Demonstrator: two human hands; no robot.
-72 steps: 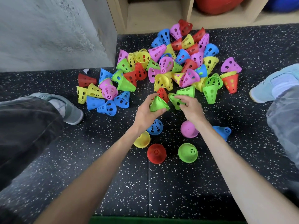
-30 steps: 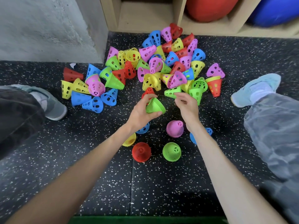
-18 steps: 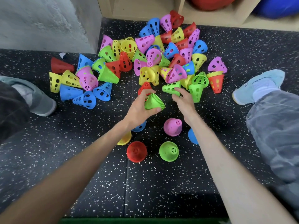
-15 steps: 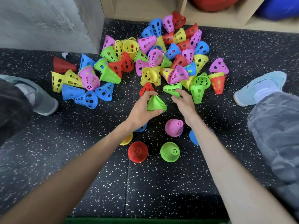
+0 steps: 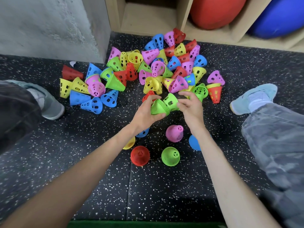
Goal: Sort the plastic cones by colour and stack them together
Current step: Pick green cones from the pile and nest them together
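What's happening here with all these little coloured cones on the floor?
A person is sorting them by colour. The left hand grips a nested stack of green cones, and the right hand is fitting another green cone onto it. Nearer the person stand sorted cones or stacks: red, green, pink, plus blue and yellow ones partly hidden by the arms. A big mixed pile remains unsorted.

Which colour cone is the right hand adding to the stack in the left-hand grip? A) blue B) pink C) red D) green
D: the right hand holds a green cone against the open end of the green stack gripped by the left hand.
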